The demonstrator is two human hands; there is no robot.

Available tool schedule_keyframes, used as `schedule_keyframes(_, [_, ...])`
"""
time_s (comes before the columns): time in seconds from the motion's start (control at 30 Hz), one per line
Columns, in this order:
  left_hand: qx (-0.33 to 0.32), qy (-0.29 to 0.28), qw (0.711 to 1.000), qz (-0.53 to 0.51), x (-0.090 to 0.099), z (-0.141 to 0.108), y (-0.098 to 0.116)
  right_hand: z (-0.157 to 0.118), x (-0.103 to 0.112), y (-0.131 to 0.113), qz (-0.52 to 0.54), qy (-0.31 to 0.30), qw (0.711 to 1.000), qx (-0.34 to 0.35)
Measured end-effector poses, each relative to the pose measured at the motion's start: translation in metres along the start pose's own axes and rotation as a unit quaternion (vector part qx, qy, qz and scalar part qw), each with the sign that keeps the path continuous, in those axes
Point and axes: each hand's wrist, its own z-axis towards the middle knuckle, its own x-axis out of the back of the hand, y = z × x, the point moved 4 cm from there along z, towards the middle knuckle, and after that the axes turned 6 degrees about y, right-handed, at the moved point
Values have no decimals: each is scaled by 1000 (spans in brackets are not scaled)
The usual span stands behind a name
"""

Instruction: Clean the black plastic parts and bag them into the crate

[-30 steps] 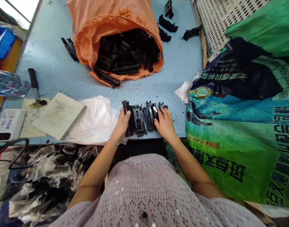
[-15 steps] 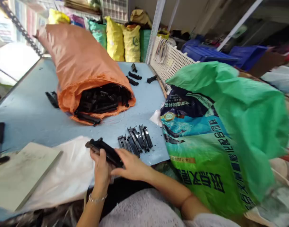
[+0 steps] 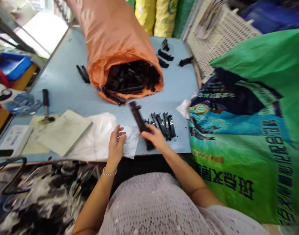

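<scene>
My right hand (image 3: 155,137) grips a long black plastic part (image 3: 137,117), held tilted above the table and blurred by motion. Left of it, my left hand (image 3: 117,143) is empty, its fingers apart and slightly curled over the edge of a white plastic sheet (image 3: 100,130). Just right of the held part, several similar black parts (image 3: 167,125) lie side by side on the blue table. An orange sack (image 3: 115,29) lies beyond, its open mouth full of black parts (image 3: 129,78).
A hammer (image 3: 46,104) and grey board (image 3: 66,132) lie on the left. Loose black parts (image 3: 166,54) lie near the back right, by a white plastic basket (image 3: 217,39). A large green printed bag (image 3: 237,130) stands at the right table edge.
My left hand has let go of the black part and moved away from my right hand, which still holds it. The view has tilted down and shifted left.
</scene>
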Motion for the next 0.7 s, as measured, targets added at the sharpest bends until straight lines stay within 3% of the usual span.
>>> schedule_keyframes(0.13, [-72, -9, 972, 224, 3, -27, -12, 3, 23, -13, 98, 60, 993, -9])
schedule_keyframes(0.27, [-81, -55, 946, 308, -7, -33, -27, -10, 22, -13, 107, 33, 993, -39])
schedule_keyframes(0.33, [-47, -58, 961, 267, -1, -23, -35, -18, 18, -11, 108, 9, 992, -59])
schedule_keyframes(0.5, [62, -6, 997, 51, 27, 5, -40, -33, -3, -2, 135, -77, 976, -152])
schedule_keyframes(0.6, [72, 8, 997, 0, 28, 5, -31, -30, -30, 9, 174, -135, 955, -198])
schedule_keyframes(0.7, [57, 34, 998, -8, 30, 0, -23, -19, -51, 22, 196, -137, 948, -212])
